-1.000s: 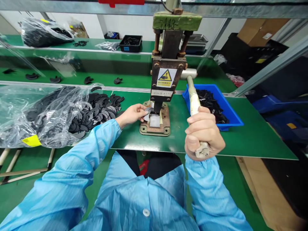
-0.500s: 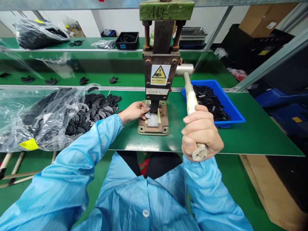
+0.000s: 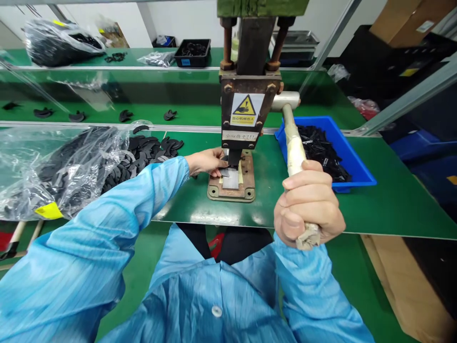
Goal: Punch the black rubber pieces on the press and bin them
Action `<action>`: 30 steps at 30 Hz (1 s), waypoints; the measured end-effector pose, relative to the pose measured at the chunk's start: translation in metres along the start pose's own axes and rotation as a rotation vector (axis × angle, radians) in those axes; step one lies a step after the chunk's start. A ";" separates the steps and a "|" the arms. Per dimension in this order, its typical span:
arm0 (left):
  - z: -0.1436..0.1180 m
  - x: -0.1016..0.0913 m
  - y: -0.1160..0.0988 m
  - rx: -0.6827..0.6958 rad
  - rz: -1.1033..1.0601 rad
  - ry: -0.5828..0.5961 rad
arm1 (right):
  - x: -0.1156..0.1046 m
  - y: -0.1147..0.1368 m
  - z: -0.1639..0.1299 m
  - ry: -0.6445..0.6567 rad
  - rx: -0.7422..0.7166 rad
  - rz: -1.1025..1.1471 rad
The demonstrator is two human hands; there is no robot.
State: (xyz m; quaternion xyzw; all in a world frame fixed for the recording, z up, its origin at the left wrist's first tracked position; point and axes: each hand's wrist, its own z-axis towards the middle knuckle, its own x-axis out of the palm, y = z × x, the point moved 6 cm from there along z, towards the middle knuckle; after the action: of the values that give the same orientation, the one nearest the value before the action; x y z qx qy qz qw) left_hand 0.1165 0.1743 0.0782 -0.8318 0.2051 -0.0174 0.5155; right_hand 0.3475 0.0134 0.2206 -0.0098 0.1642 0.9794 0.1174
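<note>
A hand-operated press with a warning label stands on the green bench in front of me. My left hand pinches a small black curved piece at the left side of the press's base, beside the dark ram. A light metal plate lies on that base. Wrapped round the taped end of the press lever, my right hand is closed. The lever points toward me from a metal hub on the press's right side.
A clear plastic bag of black curved pieces spills onto the bench at left. At right, a blue tray holds black parts. Several single pieces lie along the strip behind, below a shelf with a black bin.
The view has shifted, so the press appears a little further right. My left hand still holds the black piece by the ram, its fingers slightly turned. My right hand keeps its grip on the lever.
</note>
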 end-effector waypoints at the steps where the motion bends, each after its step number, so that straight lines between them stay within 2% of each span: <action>1: -0.001 0.001 0.000 0.001 -0.003 -0.006 | -0.001 0.000 0.000 0.000 0.004 -0.007; 4: -0.010 0.007 0.001 0.056 -0.016 -0.081 | -0.003 0.000 0.001 0.016 0.001 -0.011; 6: -0.026 0.014 0.005 0.157 -0.053 -0.125 | -0.004 0.000 0.002 0.026 0.000 -0.015; 9: -0.061 0.023 0.016 0.358 -0.048 -0.074 | -0.005 -0.003 0.001 0.011 0.016 -0.028; 11: -0.088 0.016 0.027 0.473 0.115 -0.075 | -0.006 -0.006 0.000 -0.026 0.027 -0.038; 13: -0.114 -0.010 0.037 0.555 0.383 -0.186 | -0.005 -0.008 -0.001 -0.065 0.014 -0.042; 15: -0.136 -0.050 0.044 0.581 0.653 -0.357 | -0.003 -0.010 -0.002 -0.087 -0.014 -0.037; 17: -0.148 -0.094 0.048 0.521 0.854 -0.513 | -0.002 -0.010 -0.003 -0.103 -0.038 -0.026; 19: -0.150 -0.124 0.049 0.478 1.023 -0.530 | -0.001 -0.010 -0.003 -0.109 -0.040 -0.020; 21: -0.144 -0.132 0.048 0.484 1.162 -0.453 | -0.001 -0.010 -0.002 -0.105 -0.030 -0.019; 24: -0.126 -0.121 0.048 0.496 1.306 -0.333 | -0.001 -0.008 0.000 -0.089 -0.039 -0.017; 30: -0.090 -0.095 0.051 0.453 1.390 -0.268 | -0.002 -0.006 0.000 -0.030 -0.033 -0.009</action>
State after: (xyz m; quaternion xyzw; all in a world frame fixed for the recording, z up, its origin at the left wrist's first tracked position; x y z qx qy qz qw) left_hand -0.0089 0.1127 0.0932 -0.3783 0.6109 0.3725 0.5873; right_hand 0.3504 0.0190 0.2190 0.0025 0.1464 0.9814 0.1239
